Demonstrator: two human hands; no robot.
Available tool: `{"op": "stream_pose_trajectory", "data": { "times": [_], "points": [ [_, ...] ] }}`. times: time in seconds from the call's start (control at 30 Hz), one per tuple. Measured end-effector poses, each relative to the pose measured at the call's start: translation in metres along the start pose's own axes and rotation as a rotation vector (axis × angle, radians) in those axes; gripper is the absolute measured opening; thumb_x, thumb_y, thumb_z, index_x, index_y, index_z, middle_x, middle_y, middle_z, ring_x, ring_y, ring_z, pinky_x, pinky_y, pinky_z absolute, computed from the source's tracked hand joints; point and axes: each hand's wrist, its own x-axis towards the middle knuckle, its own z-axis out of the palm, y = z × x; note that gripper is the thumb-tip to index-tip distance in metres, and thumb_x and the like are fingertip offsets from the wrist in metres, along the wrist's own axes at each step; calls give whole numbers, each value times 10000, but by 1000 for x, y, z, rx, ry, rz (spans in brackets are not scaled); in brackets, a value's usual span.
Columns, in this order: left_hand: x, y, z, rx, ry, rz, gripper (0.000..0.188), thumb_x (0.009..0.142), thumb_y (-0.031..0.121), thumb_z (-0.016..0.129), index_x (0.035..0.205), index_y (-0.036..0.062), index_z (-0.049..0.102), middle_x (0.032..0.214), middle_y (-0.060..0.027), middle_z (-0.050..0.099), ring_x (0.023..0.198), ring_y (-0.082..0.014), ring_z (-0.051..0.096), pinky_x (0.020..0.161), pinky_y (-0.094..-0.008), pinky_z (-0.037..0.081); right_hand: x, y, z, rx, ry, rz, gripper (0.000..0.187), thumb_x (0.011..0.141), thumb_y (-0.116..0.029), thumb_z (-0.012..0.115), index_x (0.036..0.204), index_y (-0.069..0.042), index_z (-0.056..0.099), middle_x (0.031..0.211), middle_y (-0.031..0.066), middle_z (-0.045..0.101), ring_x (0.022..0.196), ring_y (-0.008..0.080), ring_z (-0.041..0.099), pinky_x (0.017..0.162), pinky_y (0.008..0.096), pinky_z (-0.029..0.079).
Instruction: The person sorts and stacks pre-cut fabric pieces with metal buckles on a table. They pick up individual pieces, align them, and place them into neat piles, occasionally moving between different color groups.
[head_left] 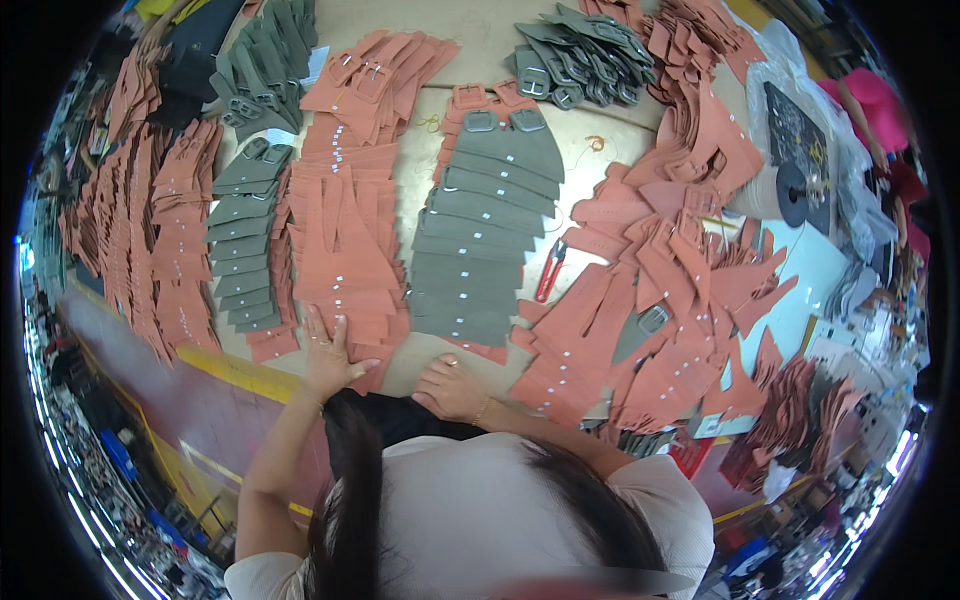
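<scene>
Plainly, our left hand lies with fingers spread on the near end of the long orange row, pressing rather than pinching, we think, while our right hand rests curled by the table's near edge, just below the wide grey-green row; its palm is hidden, so we cannot tell whether it holds anything. Both rows run away from us in overlapping layers dotted with small white tags, and we would judge them largely laid out. Farther left, the narrow grey-green row and more orange rows look ordered too. What seems left to sort is the jumbled orange heap on our right and, perhaps, the dark buckled heap beyond, though fisheye bend muddles the outer piles. Room is tight: the near edge is close, the gap between our two rows is slim, and the freest table surface lies right of the grey-green pieces, above the red-handled snips.
</scene>
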Motion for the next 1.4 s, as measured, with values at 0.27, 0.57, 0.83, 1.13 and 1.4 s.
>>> {"op": "stream_pose_trajectory", "data": {
  "times": [0.27, 0.57, 0.83, 1.13, 1.4],
  "points": [
    [-1, 2, 1, 145, -9, -9, 1249, 664, 745, 665, 1556, 241, -50, 1531, -375, -81, 1421, -551, 46, 1059, -704, 187, -5, 5, 9, 19, -11, 20, 221, 869, -297, 621, 792, -92, 589, 817, 58, 546, 867, 243, 521, 840, 393, 382],
    [3, 24, -10, 152, 21, -91, 1189, 652, 699, 702, 1558, 257, 72, 1577, -289, -6, 1429, -512, 105, 1091, -668, 193, -5, 3, 11, -159, -115, -9, 143, 883, -265, 580, 856, -124, 591, 879, 55, 548, 928, 226, 533, 871, 412, 376],
    [-38, 74, -47, 68, -87, -411, 950, 776, 419, 735, 1545, 251, 202, 1597, -220, 58, 1437, -450, 168, 1120, -622, 218, 0, -9, 15, -364, -133, 10, 146, 866, -254, 588, 864, -108, 602, 889, 67, 566, 875, 239, 543, 816, 413, 378],
    [-405, 49, 65, -466, -108, -844, 753, 852, 295, 665, 1487, 95, 310, 1467, -318, 322, 1243, -446, 475, 1038, -464, 404, -66, -61, 50, -775, 68, 222, 459, 795, -168, 684, 1222, -68, 549, 1281, 160, 507, 1163, 369, 484, 966, 486, 420],
    [-793, 92, 148, -813, -913, -1374, 696, 851, 411, 616, 1389, 9, 437, 1289, -290, 553, 1206, -408, 540, 1003, -467, 444, -93, -99, 73, -920, -214, 772, 650, 811, -316, 674, 1377, -82, 457, 1528, 148, 327, 1331, 343, 426, 1039, 510, 406]
  ]
}}
